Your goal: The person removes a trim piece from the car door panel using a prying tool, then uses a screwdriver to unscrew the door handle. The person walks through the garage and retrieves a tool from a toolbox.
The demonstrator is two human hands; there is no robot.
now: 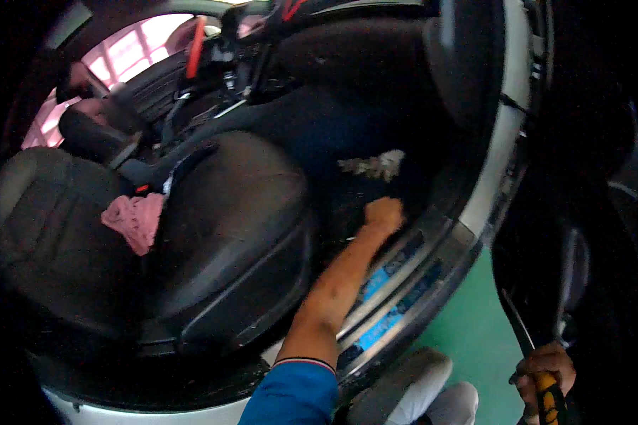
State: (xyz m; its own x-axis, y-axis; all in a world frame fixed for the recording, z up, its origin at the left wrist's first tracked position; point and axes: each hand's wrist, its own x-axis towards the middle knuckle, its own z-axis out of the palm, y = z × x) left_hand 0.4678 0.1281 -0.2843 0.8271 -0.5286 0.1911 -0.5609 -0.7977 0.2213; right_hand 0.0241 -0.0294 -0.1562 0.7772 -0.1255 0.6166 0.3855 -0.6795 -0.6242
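My left hand reaches into the car's dark footwell, its back toward me and the fingers curled in. Whatever may be inside the curl is hidden. Just beyond the knuckles lies a crumpled whitish-beige clump on the dark floor, apart from the hand. At the lower right, outside the sill, my right hand is closed around the yellow and black handle of a tool with a long thin metal blade. Its blade points up and away; the exact kind of tool is unclear.
A dark car seat fills the left, with a pink cloth on it. Under my left forearm runs the door sill with blue-marked plates. A red-orange bar stands farther in. My shoes are on the green floor.
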